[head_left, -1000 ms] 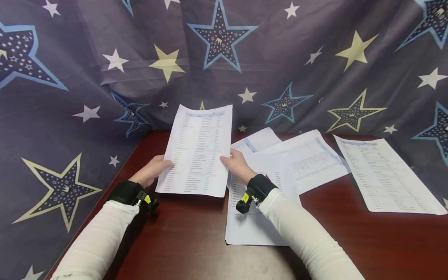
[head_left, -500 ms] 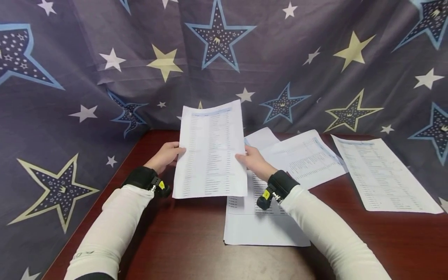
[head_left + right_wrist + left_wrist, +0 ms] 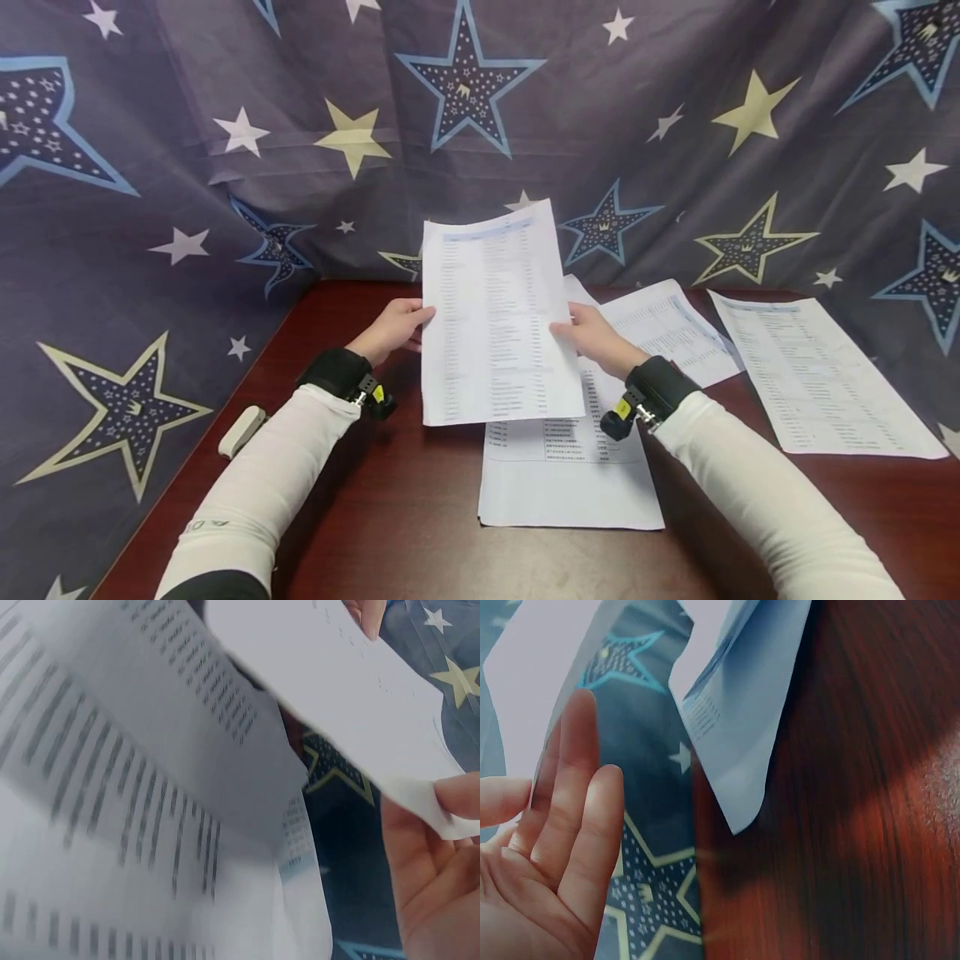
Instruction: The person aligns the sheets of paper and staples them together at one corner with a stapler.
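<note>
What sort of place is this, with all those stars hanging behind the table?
Perhaps a curtained-off desk corner used for paperwork, though the wider room is out of view. A star-patterned curtain backs a reddish-brown wood-grain table, where printed sheets are spread.

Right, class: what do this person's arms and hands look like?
Both sleeves are white, the left one marked with dark lettering. Each wrist wears a black band holding a small black device with a yellow patch. The hands are bare.
</note>
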The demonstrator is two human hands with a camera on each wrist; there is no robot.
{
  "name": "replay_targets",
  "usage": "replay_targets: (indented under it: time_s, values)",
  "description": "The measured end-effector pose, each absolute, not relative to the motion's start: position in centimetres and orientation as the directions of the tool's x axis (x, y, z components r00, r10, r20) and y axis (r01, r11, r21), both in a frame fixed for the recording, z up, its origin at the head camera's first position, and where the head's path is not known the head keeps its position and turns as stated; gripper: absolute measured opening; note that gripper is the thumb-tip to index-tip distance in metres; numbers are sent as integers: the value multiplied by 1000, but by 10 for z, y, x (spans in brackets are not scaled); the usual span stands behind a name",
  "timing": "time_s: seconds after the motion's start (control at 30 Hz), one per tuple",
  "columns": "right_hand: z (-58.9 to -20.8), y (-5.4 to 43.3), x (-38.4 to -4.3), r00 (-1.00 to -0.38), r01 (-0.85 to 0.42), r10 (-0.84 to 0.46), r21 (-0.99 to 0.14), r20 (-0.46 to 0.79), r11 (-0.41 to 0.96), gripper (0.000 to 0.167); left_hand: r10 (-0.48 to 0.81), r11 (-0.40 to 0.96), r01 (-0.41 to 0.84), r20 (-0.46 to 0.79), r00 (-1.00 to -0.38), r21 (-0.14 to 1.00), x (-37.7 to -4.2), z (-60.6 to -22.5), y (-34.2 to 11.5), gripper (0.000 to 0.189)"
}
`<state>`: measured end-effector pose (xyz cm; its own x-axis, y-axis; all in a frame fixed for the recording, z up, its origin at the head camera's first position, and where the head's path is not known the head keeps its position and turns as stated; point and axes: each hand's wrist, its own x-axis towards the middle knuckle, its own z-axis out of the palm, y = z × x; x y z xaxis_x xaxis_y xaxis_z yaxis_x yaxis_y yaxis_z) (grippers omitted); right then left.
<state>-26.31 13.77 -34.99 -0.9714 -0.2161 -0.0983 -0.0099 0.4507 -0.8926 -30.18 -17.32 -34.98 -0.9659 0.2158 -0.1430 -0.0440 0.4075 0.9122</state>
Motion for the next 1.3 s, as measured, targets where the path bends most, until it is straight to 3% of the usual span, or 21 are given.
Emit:
replay_targets:
  time_s: [0.43, 0.77, 0.97, 1.3]
  values:
    - [-348, 189, -243, -949, -54, -297, -874, -106, 482, 48, 368, 389, 9, -147, -918, 921, -282, -352, -141, 26]
    - [-355, 204, -222, -942, 9, -272, -827, -195, 562, 44, 445, 390, -5, -194, -874, 921, -272, -359, -127, 29]
    - [-361, 217, -207, -908, 31, -339, -845, -247, 535, 38, 508, 424, 4, -235, -829, 906, -268, -370, -119, 25]
    - [-372, 229, -195, -876, 17, -370, -786, -310, 618, 31, 541, 522, 11, -321, -777, 853, -261, -378, -111, 31]
